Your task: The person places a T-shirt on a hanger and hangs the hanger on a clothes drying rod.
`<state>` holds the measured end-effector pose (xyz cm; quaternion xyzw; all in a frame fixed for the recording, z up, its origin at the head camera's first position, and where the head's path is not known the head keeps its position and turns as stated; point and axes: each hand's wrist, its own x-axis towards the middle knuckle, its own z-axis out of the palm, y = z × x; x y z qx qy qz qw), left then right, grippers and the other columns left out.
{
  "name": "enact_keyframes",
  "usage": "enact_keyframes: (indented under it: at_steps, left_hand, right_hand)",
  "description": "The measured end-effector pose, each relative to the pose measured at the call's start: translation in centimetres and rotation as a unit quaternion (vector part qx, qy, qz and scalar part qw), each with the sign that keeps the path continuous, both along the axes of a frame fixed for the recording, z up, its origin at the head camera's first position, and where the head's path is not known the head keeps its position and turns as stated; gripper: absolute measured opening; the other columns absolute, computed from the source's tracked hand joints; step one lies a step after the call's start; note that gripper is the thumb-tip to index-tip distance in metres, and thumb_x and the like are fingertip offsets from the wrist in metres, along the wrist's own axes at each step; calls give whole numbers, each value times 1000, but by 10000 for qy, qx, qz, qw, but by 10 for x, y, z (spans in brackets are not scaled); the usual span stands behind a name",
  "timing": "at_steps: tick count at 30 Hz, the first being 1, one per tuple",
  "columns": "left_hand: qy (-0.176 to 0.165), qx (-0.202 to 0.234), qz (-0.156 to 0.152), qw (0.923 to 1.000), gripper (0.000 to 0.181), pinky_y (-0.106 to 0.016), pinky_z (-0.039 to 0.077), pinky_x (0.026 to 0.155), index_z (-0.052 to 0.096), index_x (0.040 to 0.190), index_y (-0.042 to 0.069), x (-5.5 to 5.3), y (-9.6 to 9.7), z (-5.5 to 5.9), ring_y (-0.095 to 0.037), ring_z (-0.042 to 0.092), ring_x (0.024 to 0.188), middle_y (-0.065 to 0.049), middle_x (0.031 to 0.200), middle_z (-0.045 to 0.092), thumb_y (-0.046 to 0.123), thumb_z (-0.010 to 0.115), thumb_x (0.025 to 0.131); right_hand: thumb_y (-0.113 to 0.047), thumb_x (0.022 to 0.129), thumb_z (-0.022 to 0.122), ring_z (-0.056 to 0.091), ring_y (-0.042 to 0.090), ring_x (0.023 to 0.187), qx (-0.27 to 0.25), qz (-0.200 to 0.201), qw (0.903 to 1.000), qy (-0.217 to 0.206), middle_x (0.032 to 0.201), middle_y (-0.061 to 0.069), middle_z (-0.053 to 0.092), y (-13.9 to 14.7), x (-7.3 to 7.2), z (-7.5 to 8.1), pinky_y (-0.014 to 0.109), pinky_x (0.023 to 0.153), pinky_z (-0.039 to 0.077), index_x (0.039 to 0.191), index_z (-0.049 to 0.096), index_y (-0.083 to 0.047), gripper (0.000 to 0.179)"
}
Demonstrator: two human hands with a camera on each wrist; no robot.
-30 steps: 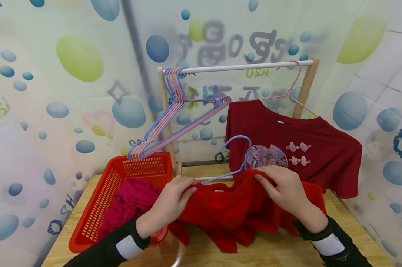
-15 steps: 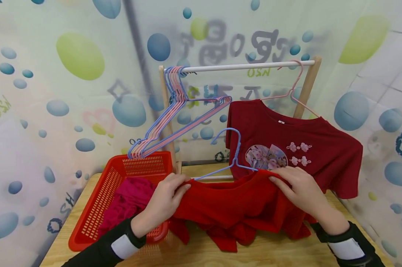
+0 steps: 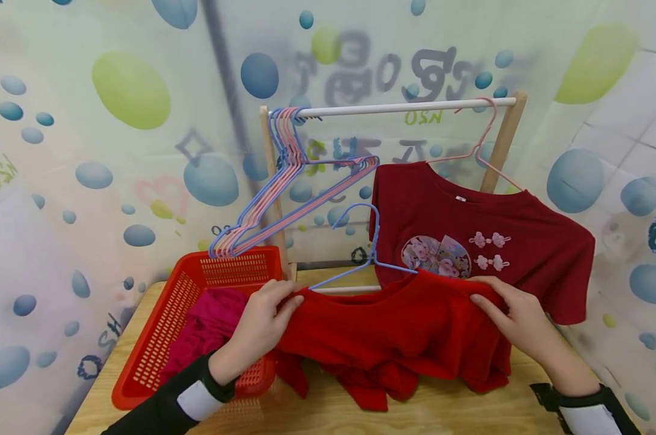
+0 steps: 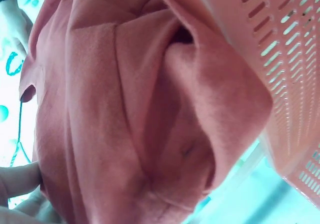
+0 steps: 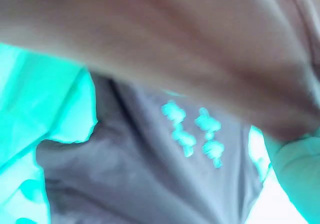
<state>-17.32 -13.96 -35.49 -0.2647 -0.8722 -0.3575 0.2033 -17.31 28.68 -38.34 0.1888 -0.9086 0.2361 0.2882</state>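
1. Moved since the earlier head frames: right hand (image 3: 515, 317) has slid outward along the shoulder of the red shirt (image 3: 382, 329). Blue hanger (image 3: 373, 241) has shifted left, and more of its right arm now shows. The neckline is pulled straighter.

2. Head, step: looks like seating the hanger inside the shirt. Both hanger arms run down into the neckline; the tips are hidden by cloth. Shirt is held up in front of the rail (image 3: 404, 109), its lower folds hanging down toward the bench (image 3: 436, 414).

3. Head, next: I'd say even out both shoulders, check the tips sit in them, then take the hook up to the rail, between the spare hangers (image 3: 289, 181) and the maroon shirt (image 3: 485, 254).

4. Head, pose: hands well apart, one per shoulder, forearms reaching in from the lower corners. Left hand (image 3: 262, 320) pinches the left shoulder right by the hanger arm, near the basket (image 3: 142, 338). Right hand pinches the right shoulder, thumb in front. So each grip is clamped on red shirt.

5. Left wrist: shirt fills the middle, basket wall just beside it. Fingers (image 4: 22, 179) at the left edge, against the cloth.

6. Right wrist: blurred cloth across the top, maroon shirt behind. Can't read the grip from here.
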Motion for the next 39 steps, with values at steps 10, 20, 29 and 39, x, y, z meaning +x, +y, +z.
enact_keyframes:
  at_steps: [10,20,29,39]
  left_hand:
    - [-82,261,251,9993,15,-24,47,64,70,102,11,-2,-4,-3,-9,53,74,0,87,67,8,67,87]
    - [-173,238,381,9988,16,-32,52,75,70,103,11,-1,-6,-2,-11,61,84,-1,95,69,8,66,88]
    - [-132,508,224,9984,14,-27,50,70,71,101,11,1,-5,-3,-9,58,80,1,91,69,8,66,87]
    - [-216,591,250,9977,13,-25,47,66,71,100,12,5,-3,3,-8,53,77,4,88,67,9,65,89]
  right_hand:
    - [-8,89,64,49,-6,67,-425,-75,9982,-418,86,-22,59,23,5,-8,11,58,40,115,61,-11,26]
    - [7,88,59,54,-8,78,-1343,185,9903,-293,103,-32,59,32,9,-7,4,68,41,119,61,-6,34]
    - [-6,94,55,43,-4,67,-1701,-680,9824,-372,92,-40,54,41,16,-12,9,57,36,118,60,-3,24]
    - [-16,94,58,45,-25,73,-1169,-1097,9811,-1082,87,-31,61,47,19,-24,8,58,39,109,63,-5,19]
